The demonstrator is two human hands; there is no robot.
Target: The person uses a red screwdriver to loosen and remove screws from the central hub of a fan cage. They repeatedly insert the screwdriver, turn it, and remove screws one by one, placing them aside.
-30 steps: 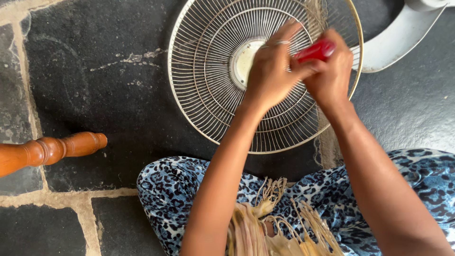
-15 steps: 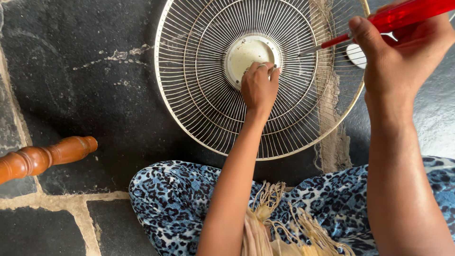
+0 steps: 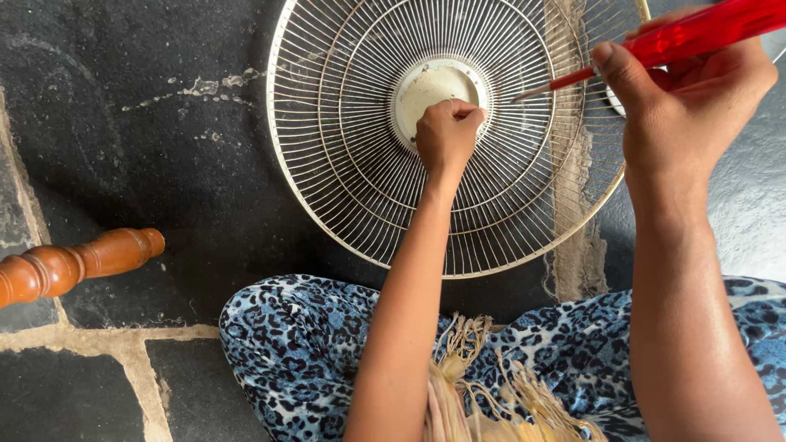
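A round cream wire fan guard (image 3: 344, 164) lies flat on the dark stone floor in front of me. My left hand (image 3: 446, 135) is closed, its fingers pressed against the edge of the guard's round centre plate (image 3: 426, 86). What it pinches there is hidden. My right hand (image 3: 692, 102) is raised at the upper right and grips a screwdriver with a red translucent handle (image 3: 704, 31). Its metal shaft points left and down toward the centre plate, with the tip above the wires.
A turned brown wooden leg (image 3: 74, 266) juts in from the left edge. Dark stone slabs with pale mortar joints (image 3: 106, 344) make up the floor. My lap in blue leopard-print cloth (image 3: 303, 352) with a tan fringe fills the bottom. A pale rough strip (image 3: 577, 254) crosses beneath the guard's right side.
One second ago both hands were together at the guard's centre. My right hand has since lifted away to the upper right with the screwdriver, while my left hand stays at the centre plate.
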